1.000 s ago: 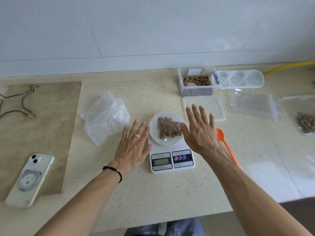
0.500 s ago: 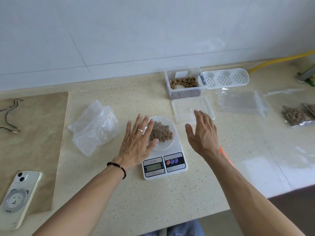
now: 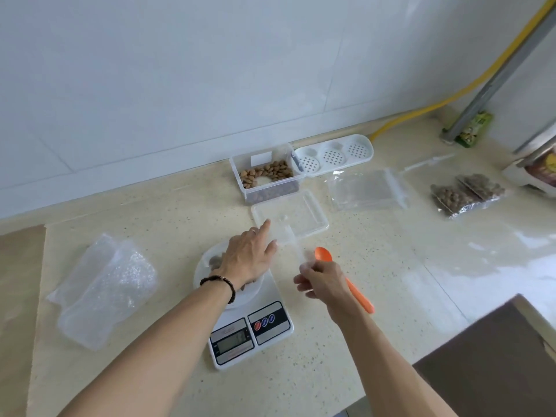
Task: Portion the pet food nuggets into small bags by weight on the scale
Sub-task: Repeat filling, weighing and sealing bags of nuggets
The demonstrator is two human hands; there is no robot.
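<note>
- Your hands have left their flat rest on the surface (image 3: 376, 296) either side of the scale (image 3: 255, 332).
- Your left hand (image 3: 248, 258) now reaches over the nuggets (image 3: 214, 261) on the scale, fingers straight, empty.
- Your right hand (image 3: 323, 282) pinches a clear small bag (image 3: 288, 240), so bagging looks next.
- The orange spoon (image 3: 346, 279) lies idle beside it.

Setting: home kitchen. You work at a speckled beige stone tabletop (image 3: 376, 296) set against a white tiled wall (image 3: 210, 70); a yellow gas hose (image 3: 469, 85) runs along the far corner, a digital kitchen scale (image 3: 255, 332) sits before you, and a clear food container (image 3: 267, 176) stands by the wall.
</note>
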